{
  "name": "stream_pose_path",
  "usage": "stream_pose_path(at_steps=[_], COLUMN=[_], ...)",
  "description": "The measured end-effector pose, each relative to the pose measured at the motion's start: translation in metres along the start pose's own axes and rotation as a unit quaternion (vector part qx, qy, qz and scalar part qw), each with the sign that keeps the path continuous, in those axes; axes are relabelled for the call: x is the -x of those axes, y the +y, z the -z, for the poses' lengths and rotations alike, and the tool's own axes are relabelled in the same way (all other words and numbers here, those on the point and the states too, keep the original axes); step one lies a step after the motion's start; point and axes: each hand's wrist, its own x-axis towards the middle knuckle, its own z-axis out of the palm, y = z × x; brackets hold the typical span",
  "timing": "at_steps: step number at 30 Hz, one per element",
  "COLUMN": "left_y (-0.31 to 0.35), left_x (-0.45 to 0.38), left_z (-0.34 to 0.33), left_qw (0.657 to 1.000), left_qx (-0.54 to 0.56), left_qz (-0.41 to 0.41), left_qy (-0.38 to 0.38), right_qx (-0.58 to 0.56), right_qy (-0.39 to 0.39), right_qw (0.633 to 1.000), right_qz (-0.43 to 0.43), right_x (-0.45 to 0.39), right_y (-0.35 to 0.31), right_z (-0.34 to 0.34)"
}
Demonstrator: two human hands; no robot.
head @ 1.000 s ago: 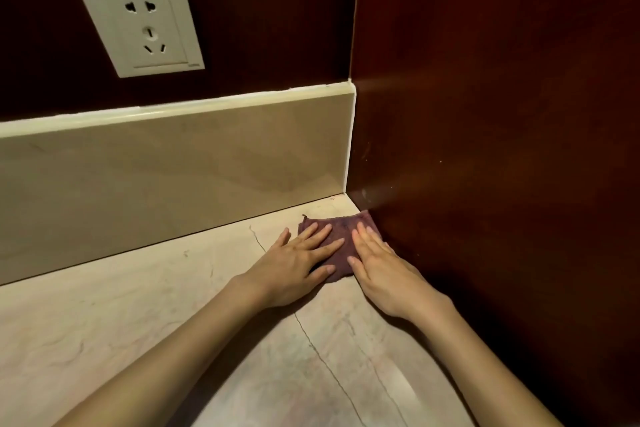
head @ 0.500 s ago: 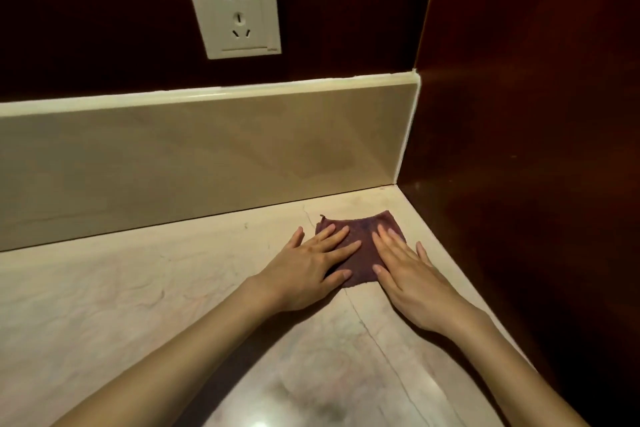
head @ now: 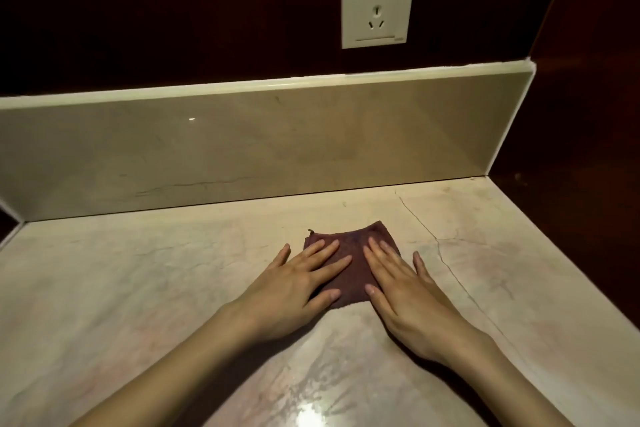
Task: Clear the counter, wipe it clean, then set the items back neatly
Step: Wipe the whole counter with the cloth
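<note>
my left hand (head: 294, 282) lies flat, fingers straight, pressing the left half of the purple cloth (head: 349, 253) on the marble counter (head: 138, 288). my right hand (head: 403, 291) presses the right half likewise, and both hide the cloth's sides. the wall socket (head: 377, 3) sits above.

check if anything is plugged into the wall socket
No, the white socket on the dark wall shows bare slots, with no plug or cord in it.
</note>
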Motion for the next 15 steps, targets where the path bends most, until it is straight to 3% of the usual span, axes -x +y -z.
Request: stream_pose_path(at_steps=[7,15], left_y=[-0.025,-0.025], left_x=[0.054,0.070], left_z=[0.001,0.000], left_qw=[0.999,0.998], left_qx=[0.025,0.042], left_qz=[0.028,0.046], left_qy=[0.004,-0.018], right_qx=[0.018,0.002], right_qy=[-0.014,-0.061], right_qw=[0.999,0.994], right_qz=[0.042,0.087], right_x=[-0.002,0.000], right_y=[-0.049,-0.049], right_z=[-0.014,-0.005])
